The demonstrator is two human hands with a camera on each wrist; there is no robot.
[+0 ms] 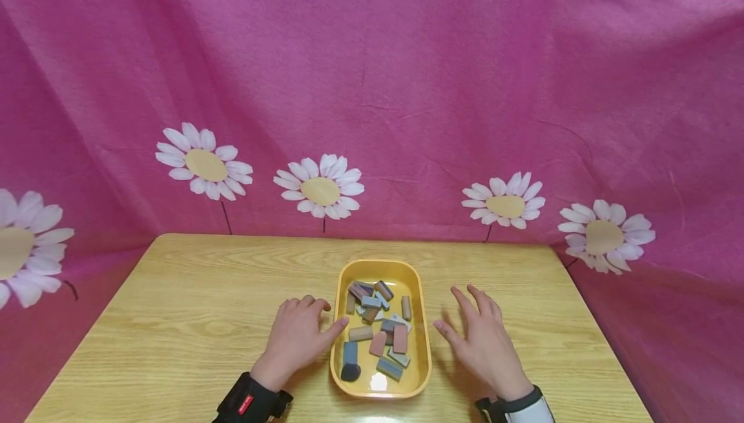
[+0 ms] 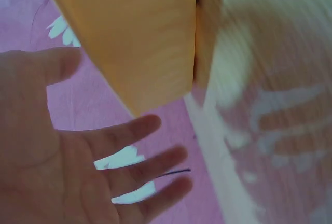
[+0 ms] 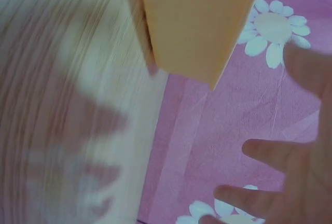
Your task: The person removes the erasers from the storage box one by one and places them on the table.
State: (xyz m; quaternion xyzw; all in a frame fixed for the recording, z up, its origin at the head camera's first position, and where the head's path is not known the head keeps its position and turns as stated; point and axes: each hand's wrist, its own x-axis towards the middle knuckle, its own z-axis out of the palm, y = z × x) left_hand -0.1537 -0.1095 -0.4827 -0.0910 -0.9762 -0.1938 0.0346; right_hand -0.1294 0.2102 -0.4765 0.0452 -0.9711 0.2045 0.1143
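A yellow rectangular tray (image 1: 426, 319) stands on the table, with several small blocks in grey, blue, brown and pink lying jumbled inside it. My left hand (image 1: 298, 338) hovers at the tray's left side, fingers spread and the thumb tip by the rim; whether it touches cannot be told. To the right of the tray, apart from it, my right hand (image 1: 484, 340) is held with loosely spread fingers. Both wrist views show the tray's outer wall (image 2: 150, 37) beside a hand, and neither palm holds anything.
The light wood table (image 1: 221, 294) reaches back to a pink cloth (image 1: 407, 87) printed with white daisies, which hangs behind and at both sides. Inside the tray, a dark rounded block (image 1: 351, 372) lies at the near left, and a pink block (image 1: 400, 339) at the right.
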